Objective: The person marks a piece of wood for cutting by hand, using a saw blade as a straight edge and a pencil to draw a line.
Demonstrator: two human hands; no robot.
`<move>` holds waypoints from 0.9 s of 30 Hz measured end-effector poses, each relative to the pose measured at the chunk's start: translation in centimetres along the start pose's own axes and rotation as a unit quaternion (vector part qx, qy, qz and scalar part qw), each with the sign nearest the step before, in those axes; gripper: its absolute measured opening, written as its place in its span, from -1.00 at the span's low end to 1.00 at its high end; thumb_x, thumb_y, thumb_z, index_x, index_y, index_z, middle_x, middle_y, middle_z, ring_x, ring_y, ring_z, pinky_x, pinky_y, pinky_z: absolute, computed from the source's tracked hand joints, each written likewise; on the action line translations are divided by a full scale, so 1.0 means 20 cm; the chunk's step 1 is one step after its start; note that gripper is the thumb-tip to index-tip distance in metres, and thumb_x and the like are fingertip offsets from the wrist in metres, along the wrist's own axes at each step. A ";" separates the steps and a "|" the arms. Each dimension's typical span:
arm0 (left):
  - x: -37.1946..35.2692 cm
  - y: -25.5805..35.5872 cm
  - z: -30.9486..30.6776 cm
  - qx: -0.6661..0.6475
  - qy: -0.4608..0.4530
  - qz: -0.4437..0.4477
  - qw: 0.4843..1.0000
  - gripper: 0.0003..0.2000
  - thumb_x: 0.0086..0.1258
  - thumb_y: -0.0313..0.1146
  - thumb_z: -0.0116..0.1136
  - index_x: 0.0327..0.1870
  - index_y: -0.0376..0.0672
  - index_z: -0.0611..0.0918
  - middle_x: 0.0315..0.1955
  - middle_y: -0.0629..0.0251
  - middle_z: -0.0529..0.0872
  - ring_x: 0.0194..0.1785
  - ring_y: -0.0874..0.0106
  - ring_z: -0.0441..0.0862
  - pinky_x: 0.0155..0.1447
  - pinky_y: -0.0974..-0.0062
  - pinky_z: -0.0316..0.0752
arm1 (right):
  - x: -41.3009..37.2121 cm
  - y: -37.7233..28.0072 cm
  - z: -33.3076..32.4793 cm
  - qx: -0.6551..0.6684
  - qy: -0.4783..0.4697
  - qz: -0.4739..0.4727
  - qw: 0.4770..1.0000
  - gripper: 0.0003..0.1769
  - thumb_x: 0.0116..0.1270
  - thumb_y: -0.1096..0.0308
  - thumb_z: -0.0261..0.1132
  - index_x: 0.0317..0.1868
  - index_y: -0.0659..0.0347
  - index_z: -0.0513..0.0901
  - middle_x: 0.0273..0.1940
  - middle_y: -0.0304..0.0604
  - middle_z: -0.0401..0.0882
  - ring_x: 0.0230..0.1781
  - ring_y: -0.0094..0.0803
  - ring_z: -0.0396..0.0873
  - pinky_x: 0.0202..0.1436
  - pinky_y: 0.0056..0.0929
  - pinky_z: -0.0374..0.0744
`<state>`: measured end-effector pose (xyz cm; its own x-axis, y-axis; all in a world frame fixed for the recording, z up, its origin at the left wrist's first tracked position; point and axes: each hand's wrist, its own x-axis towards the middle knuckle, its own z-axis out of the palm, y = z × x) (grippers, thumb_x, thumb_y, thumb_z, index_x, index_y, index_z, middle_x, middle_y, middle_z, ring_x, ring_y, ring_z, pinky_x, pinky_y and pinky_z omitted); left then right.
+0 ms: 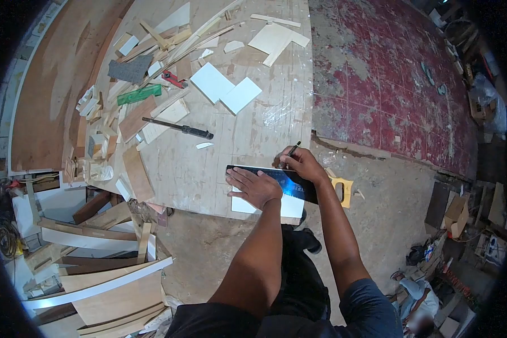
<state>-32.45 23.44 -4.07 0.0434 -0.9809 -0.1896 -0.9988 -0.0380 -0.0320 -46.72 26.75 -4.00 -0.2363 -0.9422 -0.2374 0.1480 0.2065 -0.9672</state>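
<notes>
- Pressing the handsaw (290, 183) down, the left hand (256, 187) lies flat, fingers slightly spread.
- Pinching a dark pencil (294, 147), the right hand (301, 163) curls its fingers beside the blade's far edge.
- Lying over the white panel (292, 207) at the bench's (197, 180) near edge, the handsaw points its handle rightward.

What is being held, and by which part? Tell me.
The right hand grips a pen below its upper end; the left hand lies flat on the saw blade, not gripping.

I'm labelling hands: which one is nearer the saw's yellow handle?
Right. The right hand is between the yellow handle and the left hand, which lies farther along the blade.
</notes>
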 end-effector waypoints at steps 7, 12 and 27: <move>0.00 0.01 -0.02 0.012 -0.007 -0.004 1.000 -0.27 0.56 -0.08 -0.31 0.58 -0.40 -0.12 0.62 -0.07 -0.26 0.67 0.00 -0.33 0.61 -0.18 -0.38 | 0.00 -0.01 -0.01 -0.008 -0.025 0.000 1.000 -0.86 0.50 0.39 0.24 -0.14 0.27 0.67 -0.25 -0.26 0.69 -0.21 -0.55 0.57 -0.05 -0.47 0.54; -0.01 0.01 -0.04 0.023 -0.018 -0.005 1.000 -0.27 0.57 -0.08 -0.32 0.58 -0.40 -0.13 0.62 -0.07 -0.27 0.67 0.00 -0.33 0.61 -0.18 -0.38 | 0.00 0.01 -0.01 -0.026 -0.023 0.003 0.999 -0.87 0.50 0.39 0.22 -0.13 0.26 0.66 -0.25 -0.26 0.69 -0.21 -0.54 0.57 -0.03 -0.46 0.54; 0.00 0.00 0.00 -0.002 0.001 -0.005 1.000 -0.27 0.56 -0.08 -0.35 0.58 -0.39 -0.14 0.62 -0.06 -0.28 0.67 0.02 -0.37 0.61 -0.18 -0.44 | 0.01 0.00 -0.01 -0.036 -0.032 -0.015 0.999 -0.88 0.53 0.38 0.18 -0.10 0.23 0.61 -0.21 -0.24 0.67 -0.16 -0.53 0.58 0.01 -0.44 0.55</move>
<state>-32.51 23.39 -3.99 0.0537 -0.9809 -0.1871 -0.9984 -0.0490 -0.0298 -46.98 26.63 -4.08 -0.1767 -0.9629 -0.2040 0.0714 0.1942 -0.9784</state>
